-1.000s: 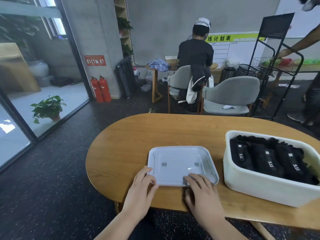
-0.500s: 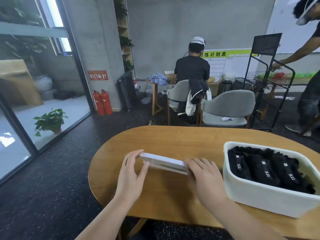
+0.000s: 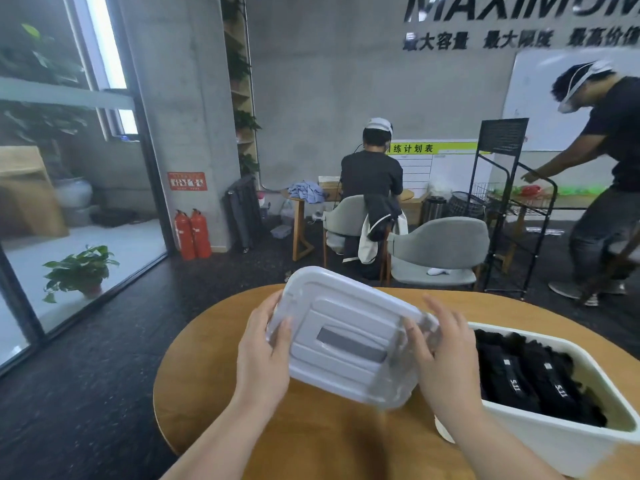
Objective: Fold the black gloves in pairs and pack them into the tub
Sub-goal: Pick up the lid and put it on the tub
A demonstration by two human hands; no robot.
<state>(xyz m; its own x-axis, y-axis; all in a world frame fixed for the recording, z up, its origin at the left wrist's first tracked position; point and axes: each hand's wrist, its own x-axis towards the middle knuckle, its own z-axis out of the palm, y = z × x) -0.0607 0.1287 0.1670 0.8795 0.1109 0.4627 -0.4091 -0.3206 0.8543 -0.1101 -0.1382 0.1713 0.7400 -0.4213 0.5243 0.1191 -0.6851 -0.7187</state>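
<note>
A white plastic lid (image 3: 349,336) is lifted off the round wooden table (image 3: 322,434) and tilted toward me. My left hand (image 3: 263,355) grips its left edge, thumb on the top face. My right hand (image 3: 440,355) grips its right edge. To the right stands the white tub (image 3: 540,438), uncovered, with several folded black gloves (image 3: 530,375) lying side by side inside, white labels showing.
Beyond the table stand two grey chairs (image 3: 440,251), one draped with a jacket, and a black wire rack (image 3: 509,209). A person sits with their back to me; another person (image 3: 602,188) leans over at the far right. Red fire extinguishers (image 3: 192,233) stand by the pillar.
The lid lay flat on the table under both hands, was raised on edge, and is now held in the air, turned over with its top facing me. My view has tilted upward.
</note>
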